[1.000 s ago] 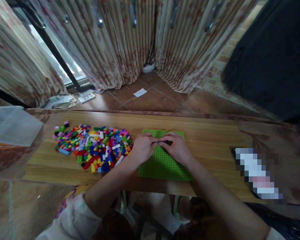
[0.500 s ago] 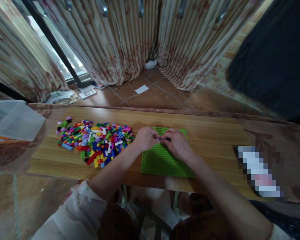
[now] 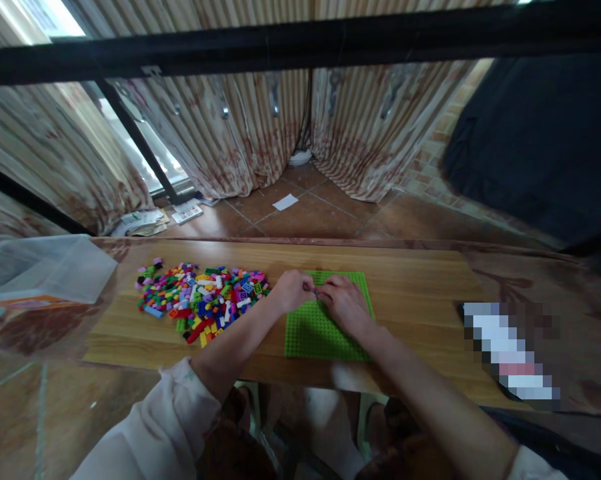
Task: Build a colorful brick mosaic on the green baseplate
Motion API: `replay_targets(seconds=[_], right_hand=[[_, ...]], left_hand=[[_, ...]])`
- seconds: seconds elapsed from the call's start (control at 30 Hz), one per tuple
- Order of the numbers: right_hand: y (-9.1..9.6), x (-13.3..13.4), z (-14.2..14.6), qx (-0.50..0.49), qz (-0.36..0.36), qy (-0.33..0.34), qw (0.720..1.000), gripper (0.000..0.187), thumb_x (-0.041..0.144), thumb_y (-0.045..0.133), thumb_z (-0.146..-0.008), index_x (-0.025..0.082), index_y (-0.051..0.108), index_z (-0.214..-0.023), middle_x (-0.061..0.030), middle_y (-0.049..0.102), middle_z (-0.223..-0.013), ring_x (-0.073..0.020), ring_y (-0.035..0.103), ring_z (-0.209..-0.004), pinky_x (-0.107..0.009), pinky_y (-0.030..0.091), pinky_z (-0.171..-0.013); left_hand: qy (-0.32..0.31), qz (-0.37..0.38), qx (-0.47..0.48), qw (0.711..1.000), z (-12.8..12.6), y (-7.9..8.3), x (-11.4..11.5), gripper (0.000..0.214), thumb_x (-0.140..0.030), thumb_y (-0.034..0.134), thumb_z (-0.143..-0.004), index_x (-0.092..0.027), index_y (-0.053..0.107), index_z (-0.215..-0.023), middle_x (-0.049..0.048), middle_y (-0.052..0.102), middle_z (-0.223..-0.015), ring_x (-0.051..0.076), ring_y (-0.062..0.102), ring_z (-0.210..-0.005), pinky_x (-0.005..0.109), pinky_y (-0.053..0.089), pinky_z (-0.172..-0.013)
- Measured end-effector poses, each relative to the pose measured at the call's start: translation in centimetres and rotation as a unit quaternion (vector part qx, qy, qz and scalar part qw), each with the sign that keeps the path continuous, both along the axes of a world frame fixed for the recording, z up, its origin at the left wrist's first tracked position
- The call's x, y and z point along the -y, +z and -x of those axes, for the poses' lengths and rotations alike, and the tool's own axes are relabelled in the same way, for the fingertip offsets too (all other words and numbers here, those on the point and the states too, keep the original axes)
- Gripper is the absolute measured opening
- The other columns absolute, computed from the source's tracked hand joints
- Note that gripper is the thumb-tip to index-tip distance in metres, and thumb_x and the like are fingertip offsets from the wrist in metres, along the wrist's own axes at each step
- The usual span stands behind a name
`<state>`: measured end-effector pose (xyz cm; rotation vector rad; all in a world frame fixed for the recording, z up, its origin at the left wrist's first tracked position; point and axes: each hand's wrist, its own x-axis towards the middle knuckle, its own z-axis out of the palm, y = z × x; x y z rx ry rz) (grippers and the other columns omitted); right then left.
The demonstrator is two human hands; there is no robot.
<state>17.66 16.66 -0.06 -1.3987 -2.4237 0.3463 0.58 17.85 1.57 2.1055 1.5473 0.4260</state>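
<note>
A green studded baseplate [image 3: 320,333] lies flat on the wooden table [image 3: 420,293]. My left hand [image 3: 293,291] and my right hand [image 3: 343,303] meet over its far half, fingers curled and pinched together around a small dark brick [image 3: 316,291] that barely shows between them. A heap of small coloured bricks [image 3: 203,300] is spread on the table just left of my left hand.
A clear plastic bag [image 3: 45,270] sits at the table's left end, and a blurred-out object [image 3: 510,350] lies near its right front edge. A black bar [image 3: 300,43] crosses the top of view. Behind the table are tiled floor, striped curtains and loose papers [image 3: 145,220].
The view has tilted upward, bringing a black bar into the top of the picture. Both hands stay pinched together over the far part of the baseplate.
</note>
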Motion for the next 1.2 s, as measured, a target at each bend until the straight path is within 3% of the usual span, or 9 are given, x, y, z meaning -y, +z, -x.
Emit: replay_targets(seconds=[0.1,0.23,0.37,0.53,0.7,1.03,1.2], right_hand=[[-0.7,0.0,-0.6,-0.053,-0.007,0.018,0.998,0.021,0.027,0.057,-0.089,0.025,0.071,-0.103,-0.0074,0.064,-0.1,-0.0227,0.053,-0.097,-0.037,0.041,-0.086],[-0.9,-0.1,-2.0,-0.133,0.011,0.027,0.991,0.036,0.021,0.063,-0.082,0.025,0.063,-0.118,-0.0069,0.063,-0.108,-0.0226,0.053,-0.104,-0.04,0.043,-0.092],[-0.2,-0.5,-3.3,-0.185,0.022,-0.034,0.982,0.024,0.025,0.058,-0.085,0.022,0.068,-0.107,-0.0072,0.064,-0.105,-0.0215,0.057,-0.101,-0.039,0.044,-0.093],[0.3,-1.2,-3.7,-0.193,0.033,-0.083,0.977,0.018,0.026,0.055,-0.086,0.021,0.072,-0.089,-0.0056,0.067,-0.088,-0.0193,0.061,-0.085,-0.034,0.047,-0.082],[0.3,-1.1,-3.3,-0.159,0.073,-0.057,0.983,0.014,0.027,0.061,-0.084,0.023,0.074,-0.087,-0.0041,0.069,-0.088,-0.0187,0.062,-0.086,-0.033,0.046,-0.083],[-0.5,-1.3,-2.8,-0.16,0.082,-0.068,0.981,0.011,0.023,0.066,-0.08,0.025,0.076,-0.085,-0.0028,0.069,-0.088,-0.0185,0.061,-0.085,-0.033,0.045,-0.082],[-0.9,-1.6,-3.0,-0.155,0.085,-0.054,0.983,0.01,0.022,0.067,-0.078,0.023,0.076,-0.083,-0.0028,0.068,-0.082,-0.0178,0.06,-0.08,-0.031,0.044,-0.077]], left_hand=[[-0.002,-0.031,-0.01,0.999,0.1,-0.1,1.0,0.008,-0.022,0.066,-0.076,-0.019,0.072,-0.079,0.0007,0.069,-0.077,0.013,0.062,-0.07,0.022,0.048,-0.068],[-0.01,-0.058,-0.032,0.998,0.3,0.0,1.7,0.019,-0.019,0.064,-0.075,-0.021,0.071,-0.093,0.002,0.069,-0.085,0.015,0.063,-0.074,0.025,0.05,-0.075],[0.033,-0.068,-0.002,0.997,0.6,0.8,1.7,0.029,-0.018,0.062,-0.076,-0.018,0.069,-0.105,0.0049,0.07,-0.096,0.015,0.065,-0.076,0.026,0.052,-0.075],[0.05,-0.081,0.02,0.995,-0.5,1.4,1.6,0.024,-0.016,0.053,-0.084,-0.02,0.071,-0.099,0.0032,0.072,-0.095,0.015,0.065,-0.083,0.025,0.051,-0.081],[0.016,-0.084,-0.016,0.996,-2.4,0.7,1.6,0.02,-0.019,0.055,-0.085,-0.023,0.074,-0.09,0.0018,0.072,-0.088,0.015,0.064,-0.085,0.026,0.049,-0.084],[0.049,-0.02,0.003,0.999,-2.8,0.0,0.2,0.013,-0.023,0.062,-0.077,-0.02,0.075,-0.075,0.0004,0.071,-0.071,0.014,0.061,-0.068,0.023,0.045,-0.065],[0.035,-0.006,0.008,0.999,-2.6,-0.3,-0.2,0.011,-0.024,0.065,-0.075,-0.02,0.073,-0.069,-0.0012,0.069,-0.066,0.013,0.059,-0.066,0.022,0.043,-0.064]])
